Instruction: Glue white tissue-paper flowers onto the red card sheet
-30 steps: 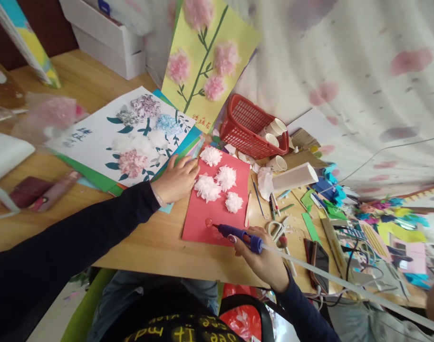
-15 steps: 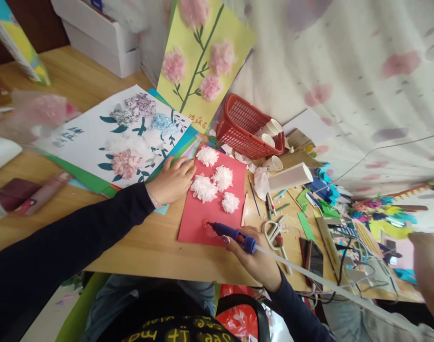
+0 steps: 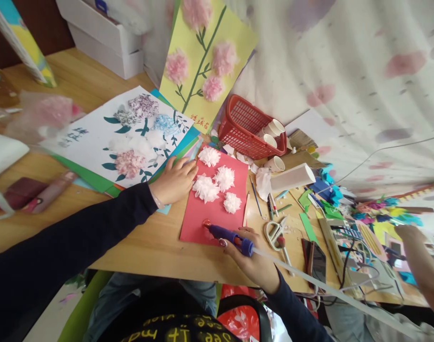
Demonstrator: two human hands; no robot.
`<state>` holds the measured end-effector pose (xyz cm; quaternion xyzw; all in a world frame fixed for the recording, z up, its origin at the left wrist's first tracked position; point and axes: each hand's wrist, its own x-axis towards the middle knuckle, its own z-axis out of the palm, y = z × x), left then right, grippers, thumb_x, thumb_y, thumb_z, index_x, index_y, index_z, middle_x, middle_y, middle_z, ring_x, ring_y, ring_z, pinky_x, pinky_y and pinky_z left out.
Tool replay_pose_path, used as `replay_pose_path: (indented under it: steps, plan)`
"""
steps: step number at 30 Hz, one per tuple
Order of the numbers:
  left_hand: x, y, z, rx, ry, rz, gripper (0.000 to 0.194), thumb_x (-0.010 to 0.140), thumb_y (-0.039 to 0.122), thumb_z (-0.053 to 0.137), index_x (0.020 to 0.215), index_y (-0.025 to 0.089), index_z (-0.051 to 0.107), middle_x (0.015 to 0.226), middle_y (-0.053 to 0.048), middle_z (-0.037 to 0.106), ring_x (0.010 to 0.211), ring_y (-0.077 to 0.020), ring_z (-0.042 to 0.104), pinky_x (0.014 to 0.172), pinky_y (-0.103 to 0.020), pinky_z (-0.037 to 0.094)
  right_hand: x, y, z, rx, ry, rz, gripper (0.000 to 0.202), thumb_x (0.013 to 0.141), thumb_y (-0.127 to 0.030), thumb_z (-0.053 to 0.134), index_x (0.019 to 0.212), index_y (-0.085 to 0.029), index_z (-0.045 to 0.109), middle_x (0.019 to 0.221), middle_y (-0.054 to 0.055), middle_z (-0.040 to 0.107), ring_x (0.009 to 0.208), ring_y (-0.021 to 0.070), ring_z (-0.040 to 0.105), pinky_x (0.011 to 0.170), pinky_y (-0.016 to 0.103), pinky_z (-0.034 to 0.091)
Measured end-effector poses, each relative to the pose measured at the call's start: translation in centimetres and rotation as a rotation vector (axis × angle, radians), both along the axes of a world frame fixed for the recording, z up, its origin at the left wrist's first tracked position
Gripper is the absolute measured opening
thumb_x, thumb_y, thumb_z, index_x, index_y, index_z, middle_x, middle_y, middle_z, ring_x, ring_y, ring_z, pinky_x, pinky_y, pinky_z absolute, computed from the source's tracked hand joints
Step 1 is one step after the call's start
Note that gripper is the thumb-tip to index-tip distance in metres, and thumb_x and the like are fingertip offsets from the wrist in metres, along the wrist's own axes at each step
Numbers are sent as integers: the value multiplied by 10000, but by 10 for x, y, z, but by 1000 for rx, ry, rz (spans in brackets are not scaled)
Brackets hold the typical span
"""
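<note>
A red sheet of card [image 3: 190, 227] lies on the table, bearing white ruffled paper flowers [image 3: 206, 188] on its upper part. My right hand [image 3: 254, 263] grips a blue glue pen [image 3: 228, 234]; a long clear rod [image 3: 309, 271] runs from its back toward the lower right. The pen's tip touches a small wet-looking spot [image 3: 206, 222] on the lower part of the card. At the card's left edge, my left hand [image 3: 174, 182] rests flat with fingers stretched, holding nothing.
To the left lies a white flower picture [image 3: 77, 154] over coloured sheets. A yellow flower picture [image 3: 186, 92] leans behind. A red basket [image 3: 243, 135] with paper cups stands beyond the card. Scissors [image 3: 273, 233], a brush and phones lie rightward. Another person's arm [image 3: 419, 256] reaches in at right.
The pen and my right hand shift slightly left and down over the card, with the tip still at the wet spot. My left hand stays put, and the whole view slides slightly right.
</note>
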<state>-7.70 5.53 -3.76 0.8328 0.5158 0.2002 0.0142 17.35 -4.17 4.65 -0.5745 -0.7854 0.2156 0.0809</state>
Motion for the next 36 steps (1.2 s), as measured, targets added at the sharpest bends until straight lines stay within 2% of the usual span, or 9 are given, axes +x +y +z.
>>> replay_pose_path:
  steps: [6,11,16,22,26,28,31,33,36]
  plan:
    - [0,0,0,-8,3,1,425,948,171,403,1328,116,584,1425,-175,561,1337,-374,439,1091,-573,295,2,4,2,-67,17,-26,493,937,-568,509,615,-219,642,559,11,607,555,167,578,697,337,472]
    - [-1,0,2,-24,33,-5,427,955,175,397,1330,86,582,1446,-186,544,1339,-382,437,1096,-581,296,2,3,3,-51,2,4,495,926,-586,523,609,-227,648,607,34,649,678,205,635,733,341,482]
    - [0,-1,4,-38,43,-6,464,970,201,359,1373,73,549,1462,-193,527,1365,-392,414,1108,-623,266,4,5,1,-62,34,-22,512,947,-570,508,604,-213,640,529,1,591,504,140,554,619,296,454]
    - [1,-5,8,-77,74,5,496,956,181,309,1380,54,533,1501,-205,480,1393,-379,392,1128,-627,223,4,3,-1,-12,56,4,470,925,-565,558,611,-227,650,566,20,625,595,174,606,633,302,484]
    - [-1,-5,16,-175,47,-20,549,928,210,322,1431,55,479,1551,-206,413,1444,-378,325,1156,-625,152,6,6,-2,-62,118,-33,479,941,-552,542,605,-226,642,517,-3,593,465,137,521,502,282,426]
    - [-3,-4,20,-274,2,-67,647,926,370,388,1501,73,384,1607,-196,317,1481,-381,254,1176,-606,111,4,8,-4,-46,132,-60,491,934,-570,539,598,-222,624,497,-10,563,439,129,482,454,279,382]
    - [-3,-4,24,-404,-13,-189,1118,762,657,596,1592,98,97,1662,-201,119,1524,-378,116,1197,-565,22,0,8,-5,-16,102,-36,496,929,-572,542,593,-215,614,495,-12,547,451,125,485,480,277,397]
    - [-4,-5,24,-440,8,-240,1349,642,706,700,1590,110,-52,1662,-219,43,1534,-373,57,1191,-559,-51,1,5,-3,-21,71,2,494,939,-558,536,600,-211,628,513,-6,573,479,127,524,536,276,436]
    - [-5,-6,21,-470,35,-266,1437,597,702,743,1576,124,-137,1657,-230,-8,1538,-371,16,1176,-568,-97,5,4,0,-47,58,21,502,953,-548,526,599,-212,640,519,-1,595,493,129,552,556,271,451]
